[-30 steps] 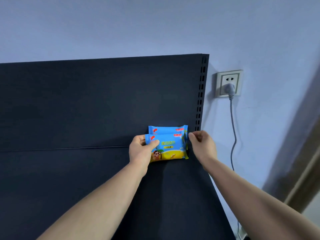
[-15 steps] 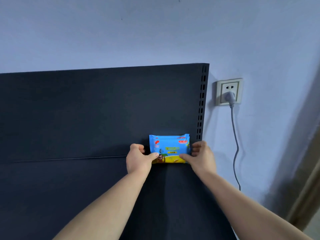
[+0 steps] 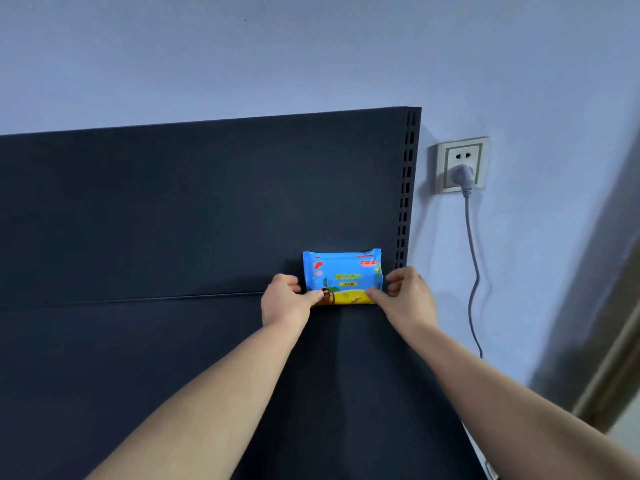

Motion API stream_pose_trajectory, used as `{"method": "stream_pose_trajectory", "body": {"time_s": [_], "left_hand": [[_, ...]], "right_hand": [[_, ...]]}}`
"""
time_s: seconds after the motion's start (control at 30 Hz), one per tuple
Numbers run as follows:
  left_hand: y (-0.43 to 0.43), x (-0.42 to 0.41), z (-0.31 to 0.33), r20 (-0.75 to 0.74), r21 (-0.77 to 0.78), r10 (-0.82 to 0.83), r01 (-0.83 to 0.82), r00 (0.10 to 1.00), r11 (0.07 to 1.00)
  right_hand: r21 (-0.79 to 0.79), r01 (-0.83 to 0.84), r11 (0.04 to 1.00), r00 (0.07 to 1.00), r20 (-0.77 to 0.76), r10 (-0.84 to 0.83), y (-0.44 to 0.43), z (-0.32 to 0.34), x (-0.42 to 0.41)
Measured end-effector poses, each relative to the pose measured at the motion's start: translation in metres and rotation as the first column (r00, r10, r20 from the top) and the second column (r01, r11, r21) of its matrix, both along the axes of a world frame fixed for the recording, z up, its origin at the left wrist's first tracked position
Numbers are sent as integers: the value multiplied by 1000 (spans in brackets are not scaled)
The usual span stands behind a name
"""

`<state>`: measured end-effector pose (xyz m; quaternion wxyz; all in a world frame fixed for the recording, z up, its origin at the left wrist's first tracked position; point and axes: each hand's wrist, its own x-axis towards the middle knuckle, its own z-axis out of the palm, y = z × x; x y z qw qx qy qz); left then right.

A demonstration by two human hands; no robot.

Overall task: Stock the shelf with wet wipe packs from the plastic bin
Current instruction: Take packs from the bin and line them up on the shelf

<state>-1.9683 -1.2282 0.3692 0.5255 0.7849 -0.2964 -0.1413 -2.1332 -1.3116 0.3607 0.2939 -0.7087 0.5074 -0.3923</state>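
Observation:
A blue and yellow wet wipe pack [image 3: 341, 273] stands upright at the back right corner of the dark shelf [image 3: 173, 358], against the back panel. The edge of a second pack shows just behind its top. My left hand [image 3: 285, 301] pinches the pack's lower left corner, thumb on the front. My right hand [image 3: 405, 294] pinches its lower right corner the same way. The plastic bin is out of view.
The shelf's dark back panel [image 3: 207, 209] ends at a slotted upright [image 3: 405, 202] right of the pack. Beyond it, a wall socket [image 3: 460, 164] holds a grey plug whose cable [image 3: 472, 271] hangs down the wall.
The front pack has been pushed back flush against the rear pack. My right hand came in from the upright and took hold of the pack's right corner.

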Motion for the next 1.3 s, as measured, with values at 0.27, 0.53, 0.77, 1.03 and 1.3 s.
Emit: {"method": "stream_pose_trajectory", "body": {"time_s": [0.27,0.53,0.77,1.03,1.3], "left_hand": [[43,8,11,210,132,40,-69,977,989],[172,71,27,429,218,139,-252,892,943],[357,131,15,594,267,243,-474,766,839],[591,186,-12,534,483,336,-607,776,631],[767,212,-64,379,668,518,-614,767,420]], "right_hand": [[-69,-425,903,824,-443,353,38,27,23],[-251,-652,716,665,-643,381,133,39,114],[-271,-817,508,549,-633,546,281,33,204],[-187,-929,320,360,-659,661,467,-11,288],[10,-964,267,186,-695,694,592,-87,330]]}}
